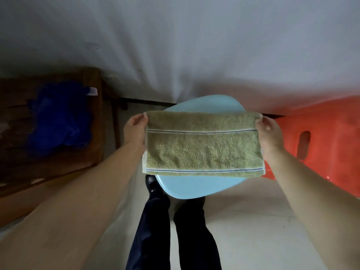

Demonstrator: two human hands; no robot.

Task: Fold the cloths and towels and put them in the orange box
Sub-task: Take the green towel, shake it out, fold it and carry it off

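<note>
orange box [319, 137] cut off right | blue cloth [60, 121] blurry on wooden table [93, 152] | left hand [135, 127], right hand [267, 131] pinch green towel [202, 145] corners over blue stool [194, 186]

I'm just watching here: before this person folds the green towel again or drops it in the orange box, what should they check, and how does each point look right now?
1. Left hand pinches the far left corner of the green towel: ok.
2. Right hand pinches the far right corner: ok.
3. Far edge held taut and level between the hands: ok.
4. Near edges lined up: not ok, a white-striped lower layer sticks out at the near left corner.
5. Towel backed by the light blue surface for the next fold: ok.
6. Room inside the orange box: cannot tell, only its outer wall and handle slot show.
7. Blue cloth on the wooden chair: not ok, crumpled and unfolded.
</note>
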